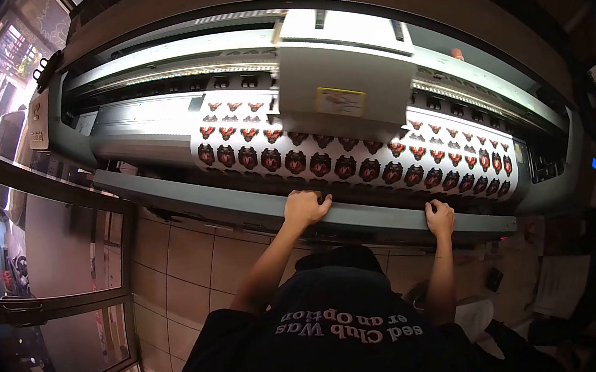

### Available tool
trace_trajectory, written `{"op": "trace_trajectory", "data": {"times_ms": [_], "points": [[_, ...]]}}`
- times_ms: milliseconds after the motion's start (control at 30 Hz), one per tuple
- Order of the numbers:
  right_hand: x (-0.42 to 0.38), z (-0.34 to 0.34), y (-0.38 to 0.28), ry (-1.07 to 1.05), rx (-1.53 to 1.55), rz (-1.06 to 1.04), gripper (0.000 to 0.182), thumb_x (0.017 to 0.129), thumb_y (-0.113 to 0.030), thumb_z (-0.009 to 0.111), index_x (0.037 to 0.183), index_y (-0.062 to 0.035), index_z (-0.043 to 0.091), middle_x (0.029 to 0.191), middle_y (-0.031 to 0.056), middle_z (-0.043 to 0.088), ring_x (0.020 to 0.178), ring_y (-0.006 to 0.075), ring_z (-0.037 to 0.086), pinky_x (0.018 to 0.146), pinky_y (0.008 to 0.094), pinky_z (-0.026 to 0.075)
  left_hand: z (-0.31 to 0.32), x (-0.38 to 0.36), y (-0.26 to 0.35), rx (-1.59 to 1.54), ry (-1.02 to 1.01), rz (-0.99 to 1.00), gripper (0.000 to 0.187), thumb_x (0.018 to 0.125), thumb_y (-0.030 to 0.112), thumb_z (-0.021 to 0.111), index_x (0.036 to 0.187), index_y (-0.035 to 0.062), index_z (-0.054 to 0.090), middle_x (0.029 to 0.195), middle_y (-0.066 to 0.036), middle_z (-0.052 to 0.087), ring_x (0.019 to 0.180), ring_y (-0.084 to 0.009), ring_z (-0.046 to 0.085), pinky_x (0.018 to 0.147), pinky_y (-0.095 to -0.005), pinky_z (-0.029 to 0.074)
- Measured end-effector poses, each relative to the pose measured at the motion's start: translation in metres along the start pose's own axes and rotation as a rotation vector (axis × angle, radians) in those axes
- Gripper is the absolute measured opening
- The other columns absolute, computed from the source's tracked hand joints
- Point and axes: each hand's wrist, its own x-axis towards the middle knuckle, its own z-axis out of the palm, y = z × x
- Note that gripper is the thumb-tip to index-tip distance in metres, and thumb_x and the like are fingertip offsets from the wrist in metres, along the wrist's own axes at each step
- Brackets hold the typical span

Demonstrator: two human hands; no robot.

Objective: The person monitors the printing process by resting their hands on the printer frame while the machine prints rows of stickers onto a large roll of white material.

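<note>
My left hand is curled over the long grey front bar of a wide printer, near the middle, with its thumb out to the right. Farther right, my right hand grips the same bar with bent fingers. Beyond both hands lies a white printed sheet with rows of red and black emblems, curving down over the printer's front. A large pale print carriage with a yellow label covers part of the sheet. The far fingertips of my left hand are partly hidden.
A glass door with a dark frame stands at the left, beside a tiled floor. The printer's end housing rises at the right. White papers lie at the lower right. Something skin-coloured, perhaps a fingertip, shows behind the printer.
</note>
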Motion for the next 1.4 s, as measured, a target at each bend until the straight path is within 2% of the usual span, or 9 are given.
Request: {"op": "trace_trajectory", "data": {"times_ms": [67, 233, 367, 667, 767, 867, 1200, 1300, 1400], "points": [[-0.001, -0.001, -0.003, 0.024, -0.003, 0.012, 0.031, 0.088, -0.036, 0.064, 0.096, -0.0076, 0.075, 0.095, 0.02, 0.07, 0.095, 0.0395, 0.063, 0.09, 0.047, 0.048, -0.002, 0.0, 0.001, -0.002, -0.029, -0.009, 0.049, 0.091, 0.05, 0.054, 0.078, 0.008, 0.076, 0.07, -0.014, 0.07, 0.074, -0.0316, 0.07, 0.088, -0.0405, 0.051], [0.001, -0.003, -0.004, -0.013, -0.02, 0.053, 0.031, 0.087, -0.035, 0.064, 0.097, -0.0074, 0.075, 0.095, 0.0208, 0.071, 0.095, 0.04, 0.064, 0.091, 0.0477, 0.048, 0.003, 0.0, -0.001, -0.024, 0.037, 0.006, 0.05, 0.091, 0.05, 0.056, 0.091, 0.005, 0.079, 0.08, -0.017, 0.074, 0.081, -0.0321, 0.071, 0.089, -0.0408, 0.05], [0.0, -0.01, -0.012, -0.008, -0.023, 0.024, 0.031, 0.087, -0.034, 0.064, 0.095, -0.0067, 0.075, 0.094, 0.0205, 0.072, 0.093, 0.0407, 0.066, 0.088, 0.0482, 0.05, 0.005, 0.0, -0.002, -0.024, 0.018, 0.005, 0.051, 0.091, 0.049, 0.056, 0.093, 0.0032, 0.079, 0.081, -0.018, 0.074, 0.081, -0.0324, 0.071, 0.088, -0.0407, 0.05], [-0.001, -0.011, -0.014, -0.006, -0.032, 0.059, 0.03, 0.088, -0.036, 0.063, 0.094, -0.0087, 0.074, 0.098, 0.0175, 0.073, 0.096, 0.0388, 0.065, 0.092, 0.0471, 0.05, 0.009, 0.001, -0.005, -0.053, 0.068, 0.057, 0.048, 0.09, 0.047, 0.058, 0.083, 0.0034, 0.077, 0.074, -0.018, 0.071, 0.073, -0.0334, 0.069, 0.079, -0.0433, 0.051], [-0.001, -0.008, -0.006, 0.01, 0.013, 0.023, 0.027, 0.087, -0.034, 0.066, 0.096, -0.0099, 0.075, 0.093, 0.0218, 0.07, 0.095, 0.0433, 0.065, 0.087, 0.0509, 0.051, 0.01, 0.001, -0.005, -0.048, 0.092, 0.073, 0.048, 0.09, 0.047, 0.058, 0.08, 0.0042, 0.077, 0.074, -0.018, 0.071, 0.071, -0.0342, 0.069, 0.077, -0.0439, 0.052], [0.001, -0.002, -0.001, 0.025, 0.037, -0.033, 0.027, 0.088, -0.034, 0.065, 0.091, -0.0092, 0.074, 0.09, 0.0186, 0.071, 0.092, 0.0397, 0.065, 0.086, 0.0498, 0.05, 0.01, 0.001, -0.006, -0.021, 0.109, 0.074, 0.048, 0.09, 0.047, 0.058, 0.076, 0.005, 0.075, 0.073, -0.018, 0.071, 0.07, -0.0355, 0.068, 0.076, -0.0444, 0.052], [0.0, -0.006, -0.007, 0.018, 0.019, -0.001, 0.029, 0.088, -0.036, 0.064, 0.092, -0.0084, 0.074, 0.089, 0.0164, 0.071, 0.094, 0.0348, 0.065, 0.091, 0.0467, 0.047, 0.002, 0.003, -0.001, 0.018, 0.062, 0.061, 0.049, 0.091, 0.048, 0.058, 0.073, 0.005, 0.073, 0.072, -0.017, 0.07, 0.07, -0.0363, 0.068, 0.074, -0.045, 0.052], [0.0, -0.008, -0.007, -0.002, 0.037, 0.007, 0.027, 0.087, -0.036, 0.066, 0.095, -0.0113, 0.075, 0.094, 0.0169, 0.07, 0.094, 0.0392, 0.064, 0.089, 0.0488, 0.049, 0.001, 0.003, 0.0, 0.017, 0.055, 0.066, 0.048, 0.09, 0.048, 0.059, 0.073, 0.0048, 0.072, 0.072, -0.017, 0.07, 0.07, -0.0352, 0.068, 0.073, -0.045, 0.052], [0.0, -0.01, -0.007, -0.004, 0.039, 0.023, 0.028, 0.087, -0.036, 0.066, 0.095, -0.0111, 0.075, 0.094, 0.0168, 0.07, 0.095, 0.0389, 0.064, 0.09, 0.0486, 0.049, 0.003, 0.003, 0.0, 0.01, 0.084, 0.074, 0.048, 0.09, 0.047, 0.059, 0.072, 0.0048, 0.072, 0.071, -0.017, 0.07, 0.069, -0.0352, 0.068, 0.072, -0.0454, 0.052]]}}
